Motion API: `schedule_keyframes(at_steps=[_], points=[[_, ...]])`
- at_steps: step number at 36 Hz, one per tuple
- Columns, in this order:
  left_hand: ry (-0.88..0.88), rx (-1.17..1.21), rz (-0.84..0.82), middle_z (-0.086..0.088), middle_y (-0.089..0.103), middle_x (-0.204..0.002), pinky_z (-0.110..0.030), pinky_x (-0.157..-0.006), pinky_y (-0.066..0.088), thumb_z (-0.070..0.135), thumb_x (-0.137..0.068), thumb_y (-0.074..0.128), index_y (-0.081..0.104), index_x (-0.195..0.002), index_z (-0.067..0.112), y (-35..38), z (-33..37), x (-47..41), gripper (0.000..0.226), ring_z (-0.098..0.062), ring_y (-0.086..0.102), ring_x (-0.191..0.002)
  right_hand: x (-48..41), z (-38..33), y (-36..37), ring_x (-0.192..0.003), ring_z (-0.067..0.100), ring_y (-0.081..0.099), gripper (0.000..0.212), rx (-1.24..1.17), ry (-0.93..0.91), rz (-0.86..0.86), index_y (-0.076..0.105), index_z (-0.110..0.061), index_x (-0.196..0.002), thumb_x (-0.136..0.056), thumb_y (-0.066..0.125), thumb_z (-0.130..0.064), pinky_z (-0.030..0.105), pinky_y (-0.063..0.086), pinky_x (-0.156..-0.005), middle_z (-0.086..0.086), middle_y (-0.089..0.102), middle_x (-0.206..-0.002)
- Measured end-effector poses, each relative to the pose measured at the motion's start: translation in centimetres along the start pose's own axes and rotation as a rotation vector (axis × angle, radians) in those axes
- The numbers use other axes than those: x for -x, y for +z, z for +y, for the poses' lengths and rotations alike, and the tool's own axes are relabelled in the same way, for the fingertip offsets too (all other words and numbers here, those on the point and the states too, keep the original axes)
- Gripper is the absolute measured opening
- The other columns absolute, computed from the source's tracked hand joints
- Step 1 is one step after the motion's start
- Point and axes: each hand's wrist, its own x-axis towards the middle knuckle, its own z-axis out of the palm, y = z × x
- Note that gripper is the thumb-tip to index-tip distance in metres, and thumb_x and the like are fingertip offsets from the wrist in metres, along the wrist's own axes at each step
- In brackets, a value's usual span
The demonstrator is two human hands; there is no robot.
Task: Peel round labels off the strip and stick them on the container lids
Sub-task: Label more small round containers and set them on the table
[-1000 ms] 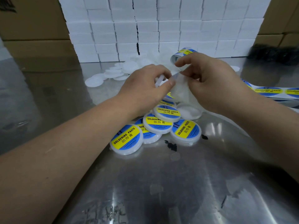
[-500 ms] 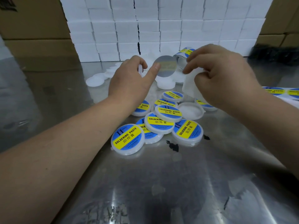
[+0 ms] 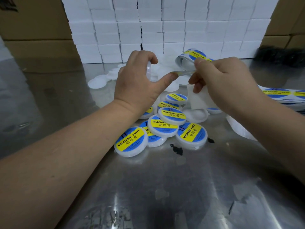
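Label (image 3: 183, 73) links right hand (image 3: 222, 76) fingers (image 3: 200, 62) to left hand (image 3: 137, 85), which grips lid (image 3: 149, 71).

A peeled round label (image 3: 182, 73) hangs edge-on beside an upright bare lid (image 3: 149, 70), above piled blue-and-yellow labelled lids (image 3: 172, 116); the label strip (image 3: 195, 55) curls behind.

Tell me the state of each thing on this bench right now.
Left hand, holds bare round white lid on edge.
Right hand, grips white backing strip.
Round label, peeled, edge-on between the hands.
Blue-and-yellow labelled lids, piled, overlapping.
Label roll, partly unwound.
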Motion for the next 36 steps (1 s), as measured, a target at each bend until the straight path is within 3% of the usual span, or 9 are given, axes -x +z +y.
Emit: schedule_keyframes(at_steps=[3,9,14,21,25,27,30,33,36], points=[[0.016,-0.018,-0.003,0.015,0.038,-0.087,-0.040,-0.083,0.044,0.047,-0.067,0.063,0.054,-0.100,0.007,0.0,0.0,0.0,0.053,-0.023,0.056,-0.092,-0.1,0.2,0.2,-0.044,-0.003,0.045,0.037,-0.014,0.002,0.031,0.066,-0.019,-0.060,-0.086,0.046,-0.037,0.010,0.030,-0.039,-0.017,0.061,-0.053],[0.029,-0.047,-0.033,0.008,0.039,-0.098,-0.037,-0.082,0.043,0.044,-0.065,0.073,0.052,-0.102,0.009,0.1,-0.3,0.0,0.055,-0.022,0.055,-0.092,-0.3,0.2,0.3,-0.032,0.004,0.037,0.026,-0.021,-0.038,0.045,0.062,-0.012,-0.056,-0.079,0.055,-0.020,0.010,0.021,-0.031,-0.010,0.044,-0.034],[0.058,-0.090,-0.044,0.008,0.037,-0.102,-0.021,-0.069,0.032,0.036,-0.071,0.075,0.050,-0.106,0.012,0.7,-0.7,-0.2,0.049,-0.016,0.051,-0.093,-0.3,0.4,0.4,-0.036,-0.002,0.043,0.027,0.046,-0.065,0.047,0.060,-0.020,-0.055,-0.081,0.055,-0.019,0.008,0.028,-0.035,-0.020,0.050,-0.039],[0.025,-0.169,-0.075,-0.002,0.045,-0.121,-0.016,-0.070,0.026,0.024,-0.087,0.058,0.048,-0.116,0.015,1.5,-1.9,-0.5,0.031,-0.015,0.049,-0.099,-0.6,0.5,0.3,-0.041,-0.003,0.044,0.022,0.038,-0.113,0.104,0.067,-0.012,-0.071,-0.085,0.053,-0.020,0.010,0.029,-0.039,0.001,0.061,-0.061],[-0.304,0.222,0.001,0.009,0.055,-0.108,-0.020,-0.073,0.041,0.027,-0.097,0.041,0.051,-0.116,0.025,1.2,-1.2,-1.6,0.022,-0.011,0.056,-0.084,-0.6,0.3,0.1,-0.040,-0.007,0.045,0.025,-0.027,-0.139,0.073,0.062,-0.024,-0.063,-0.086,0.053,-0.020,0.006,0.029,-0.039,-0.018,0.056,-0.045],[-0.495,0.516,-0.005,0.011,0.058,-0.100,-0.023,-0.063,0.052,0.028,-0.099,0.037,0.050,-0.109,0.034,0.9,-0.6,-2.1,0.018,-0.011,0.063,-0.066,-0.4,0.3,0.3,-0.042,-0.009,0.046,0.027,-0.023,-0.157,0.028,0.059,-0.027,-0.060,-0.086,0.053,-0.019,0.005,0.029,-0.041,-0.023,0.054,-0.044],[-0.659,0.763,-0.139,0.009,0.061,-0.092,-0.028,-0.060,0.057,0.029,-0.100,0.036,0.052,-0.103,0.037,0.7,-0.3,-2.0,0.018,-0.016,0.068,-0.060,-0.2,0.2,0.5,-0.043,-0.008,0.047,0.031,-0.028,-0.173,-0.023,0.056,-0.030,-0.057,-0.086,0.055,-0.020,0.004,0.029,-0.041,-0.024,0.053,-0.044],[-0.726,0.931,-0.308,-0.003,0.063,-0.108,-0.029,-0.059,0.057,0.023,-0.100,0.038,0.056,-0.097,0.031,0.8,-0.2,-1.8,0.020,-0.024,0.070,-0.066,-0.2,0.2,0.6,-0.044,-0.008,0.047,0.032,-0.039,-0.178,-0.068,0.056,-0.030,-0.057,-0.087,0.055,-0.020,0.003,0.030,-0.042,-0.023,0.054,-0.044],[-0.756,1.061,-0.435,-0.005,0.069,-0.086,-0.034,-0.067,0.056,0.017,-0.099,0.038,0.057,-0.093,0.026,0.7,0.0,-1.8,0.022,-0.028,0.069,-0.068,-0.2,0.3,0.7,-0.045,-0.007,0.047,0.033,-0.047,-0.170,-0.082,0.056,-0.031,-0.057,-0.088,0.056,-0.023,0.004,0.031,-0.042,-0.022,0.054,-0.045]])
